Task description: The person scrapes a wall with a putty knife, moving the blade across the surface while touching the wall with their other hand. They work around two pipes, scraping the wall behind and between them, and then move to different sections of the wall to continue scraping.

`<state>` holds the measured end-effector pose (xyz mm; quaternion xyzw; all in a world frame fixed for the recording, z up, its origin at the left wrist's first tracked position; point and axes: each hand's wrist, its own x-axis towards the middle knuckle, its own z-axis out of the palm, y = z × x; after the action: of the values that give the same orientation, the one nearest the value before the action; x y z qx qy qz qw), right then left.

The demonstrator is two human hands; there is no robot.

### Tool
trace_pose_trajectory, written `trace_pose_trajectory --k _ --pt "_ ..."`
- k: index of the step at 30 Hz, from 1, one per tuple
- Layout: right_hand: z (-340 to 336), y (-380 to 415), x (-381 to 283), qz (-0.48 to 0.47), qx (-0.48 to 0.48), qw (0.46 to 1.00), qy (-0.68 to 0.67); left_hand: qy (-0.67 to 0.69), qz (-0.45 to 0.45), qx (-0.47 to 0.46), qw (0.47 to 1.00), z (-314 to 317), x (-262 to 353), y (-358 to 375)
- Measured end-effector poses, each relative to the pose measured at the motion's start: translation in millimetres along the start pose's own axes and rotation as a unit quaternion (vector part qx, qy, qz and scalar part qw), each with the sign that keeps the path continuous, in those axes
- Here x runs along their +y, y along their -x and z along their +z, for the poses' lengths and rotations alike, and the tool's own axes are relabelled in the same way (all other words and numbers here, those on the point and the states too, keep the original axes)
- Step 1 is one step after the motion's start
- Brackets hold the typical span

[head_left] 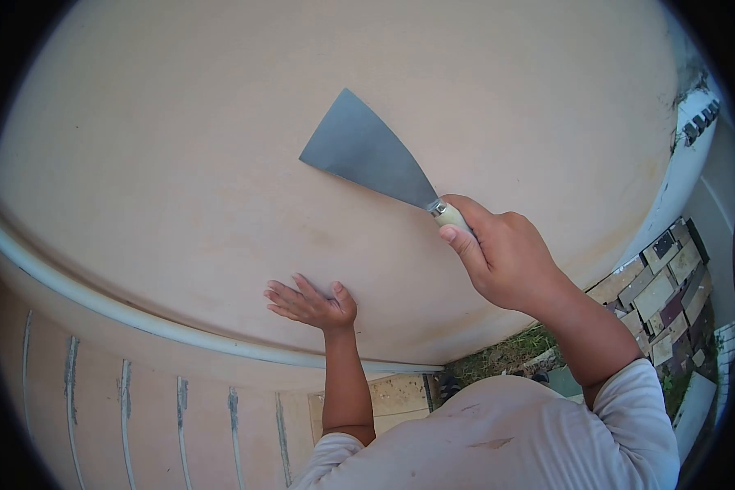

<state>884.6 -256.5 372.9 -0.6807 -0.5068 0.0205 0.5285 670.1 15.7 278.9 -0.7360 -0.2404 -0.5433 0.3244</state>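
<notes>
My right hand (506, 249) is wrapped round the pale handle of a putty knife (367, 151), thumb along the handle near the metal collar. Its wide grey blade points up and left, overlapping the beige wall (245, 147) in this view. Lower down, my left hand (314, 304) has its fingers spread and holds nothing; it is right at the wall surface. Faint brownish stains mark the wall around and between both hands.
A white pipe (155, 327) runs along the wall's lower left. Beyond it, a beige surface carries several grey-streaked grooves (125, 392). At right lie patchwork tiles (657, 290), grass (506, 355) and a white edge with dark patches (694, 122).
</notes>
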Motion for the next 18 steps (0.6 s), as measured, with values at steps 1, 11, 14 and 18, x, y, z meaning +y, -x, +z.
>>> trace_pose_trajectory --k 1,11,14,18 --pt "-1.4 -1.2 -0.8 0.0 0.0 1.0 0.005 0.002 0.007 0.006 1.0 0.6 -0.3 -0.3" --pt "26.0 19.7 24.9 0.063 0.027 0.997 -0.019 0.019 0.003 0.013 1.0 0.0 0.9 -0.8" --pt "32.0 23.7 21.7 0.097 0.032 0.994 -0.032 0.025 0.01 0.009 1.0 -1.2 2.7 -0.9" --pt "46.2 31.2 22.4 0.152 0.046 0.983 -0.095 0.062 0.042 0.016 0.997 -4.1 5.7 -1.9"
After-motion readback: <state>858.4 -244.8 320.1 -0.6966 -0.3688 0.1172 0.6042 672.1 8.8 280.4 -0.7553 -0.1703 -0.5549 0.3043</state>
